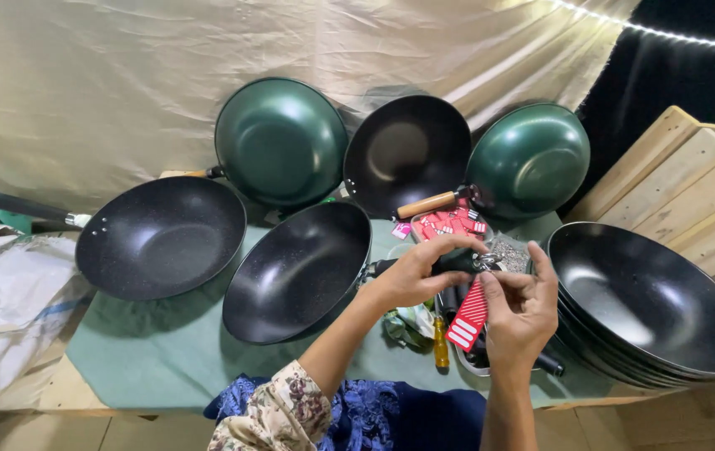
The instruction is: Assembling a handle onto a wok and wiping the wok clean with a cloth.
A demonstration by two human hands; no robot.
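Head view looks down on a green cloth (165, 351) spread over a table, backed by a cream sheet (123, 75). Largest of all is the stack of black woks (650, 301) at the right, nested one inside another beside pale wooden boards (683, 184). Next come two black speckled woks: one at the left (161, 238) with a dark long handle, one nearer the middle (297, 271), tilted on its side. Behind them lean three more against the sheet: a green wok (280, 142), a black wok (406, 154) with a wooden handle, and a second green wok (529, 159). White sacking (6, 309) lies crumpled at the far left.

Smaller things crowd the middle. A black pan handle (458, 262) is held in front of the tilted wok, at its rim side. The left hand (414, 271) has its fingers wrapped round this handle, clamped on it. The right hand (523, 311) meets the handle's metal end, thumb and forefinger pinched together there (on a small fitting, too small to make out). A red tag (468, 316) with white stripes hangs below the hands. Underneath lie a yellow-handled screwdriver (441, 347), more black handles (551, 364) and a pile of red tags (451, 224) further back.
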